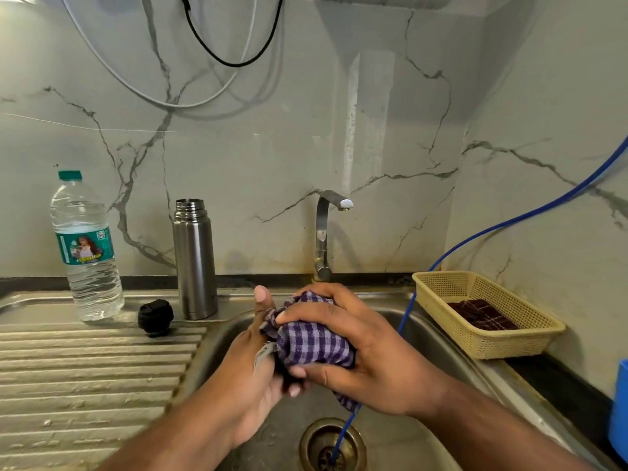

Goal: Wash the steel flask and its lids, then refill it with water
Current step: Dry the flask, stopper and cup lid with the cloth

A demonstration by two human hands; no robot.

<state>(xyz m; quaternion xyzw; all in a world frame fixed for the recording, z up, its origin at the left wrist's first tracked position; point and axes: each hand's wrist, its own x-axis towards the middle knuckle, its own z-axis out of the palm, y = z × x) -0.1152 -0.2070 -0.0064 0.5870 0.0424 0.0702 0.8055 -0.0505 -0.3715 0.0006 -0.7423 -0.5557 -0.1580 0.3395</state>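
Steel flask (195,260): standing upright and uncapped at the back of the drainboard (85,368), just left of the sink (424,334); likely parked there mouth-up, clear of the work
Black lid (155,317): lying on the drainboard just beside the flask's foot, off the flask and untouched
Checked cloth (312,341): bunched between both hands over the sink bowl, so drips would fall into the basin; a dark shape shows under its lower edge, possibly another lid, cannot tell
Right hand (356,351): laid over the top of the cloth, fingers curled round it and thumb tucked beneath, gripping to rub or wring
Left hand (258,362): cupped under the cloth as a support, fingers curled up round the bundle, thumb pointing up
Tap (323,232): behind the hands, no water running
Water bottle (86,253): capped, left of the flask, probably kept close for the refill
Blue tube (509,222): trailing down from the right wall into the drain (331,443)
Basket (492,345): on the counter right of the sink, holding a dark folded cloth
Stage: wiping or drying by the look of it; refill not yet begun
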